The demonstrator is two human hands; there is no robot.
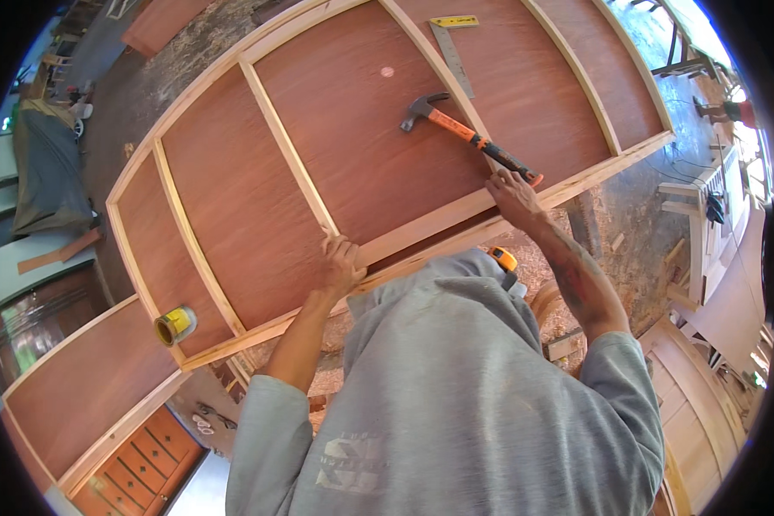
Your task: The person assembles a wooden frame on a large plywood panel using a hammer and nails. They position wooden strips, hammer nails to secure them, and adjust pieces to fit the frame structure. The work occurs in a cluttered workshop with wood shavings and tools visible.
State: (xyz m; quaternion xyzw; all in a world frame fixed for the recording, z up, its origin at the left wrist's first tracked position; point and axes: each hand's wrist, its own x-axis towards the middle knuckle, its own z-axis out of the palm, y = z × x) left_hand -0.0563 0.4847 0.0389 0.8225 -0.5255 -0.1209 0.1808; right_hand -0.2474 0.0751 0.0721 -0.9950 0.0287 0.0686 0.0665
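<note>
A reddish-brown plywood panel framed with pale wood lies before me. A short wooden strip spans two cross slats, just inside the near rail, with a dark gap between strip and rail. My left hand is closed around the strip's left end, beside a cross slat. At its right end my right hand grips it with bent fingers, near another slat. A claw hammer with an orange and black handle rests on the panel, its handle end close above my right hand.
A try square with a yellow stock lies farther back on the panel. An open yellow can stands at the left corner. A yellow tape measure is at my waist. Another framed panel is at lower left, white woodwork at right.
</note>
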